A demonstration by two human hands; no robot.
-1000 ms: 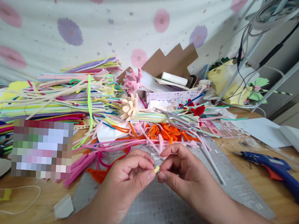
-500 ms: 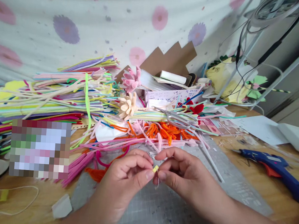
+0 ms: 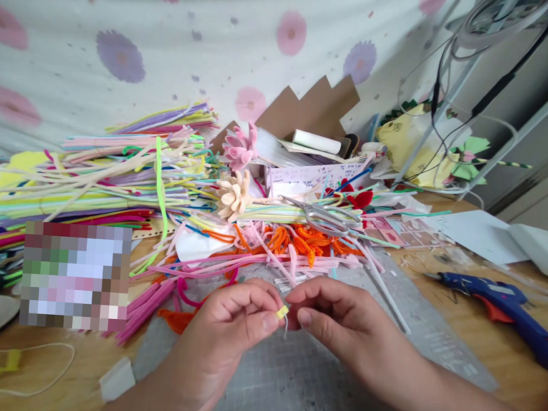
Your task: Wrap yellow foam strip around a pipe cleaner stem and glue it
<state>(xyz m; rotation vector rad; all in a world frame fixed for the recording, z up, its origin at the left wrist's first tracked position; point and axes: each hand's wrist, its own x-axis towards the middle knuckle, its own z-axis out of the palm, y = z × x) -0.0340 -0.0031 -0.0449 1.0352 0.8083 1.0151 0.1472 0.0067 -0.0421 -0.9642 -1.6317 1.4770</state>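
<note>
Between the thumb and fingers of my left hand [image 3: 235, 328] is a small yellow piece [image 3: 282, 312], with a thin pale strand [image 3: 286, 324] hanging from its end. What the piece is made of is too small to tell. Just to its right is my right hand [image 3: 341, 323], its fingers curled and the thumb apart from the index fingertip, with nothing visible in it. Both hands are above a grey cutting mat [image 3: 262, 380].
Scissors [image 3: 327, 218] lie on pipe cleaners behind my hands, near orange bundles [image 3: 306, 242]. A blue glue gun [image 3: 497, 296] rests at the right. Pipe cleaner stacks [image 3: 102, 181] and a pixelated rectangle [image 3: 76, 276] are at the left. Fuzzy flowers [image 3: 234, 195] stand behind.
My right fingers have drawn slightly away to the right from the yellow piece. My left hand still pinches it, and more of the pale strand shows.
</note>
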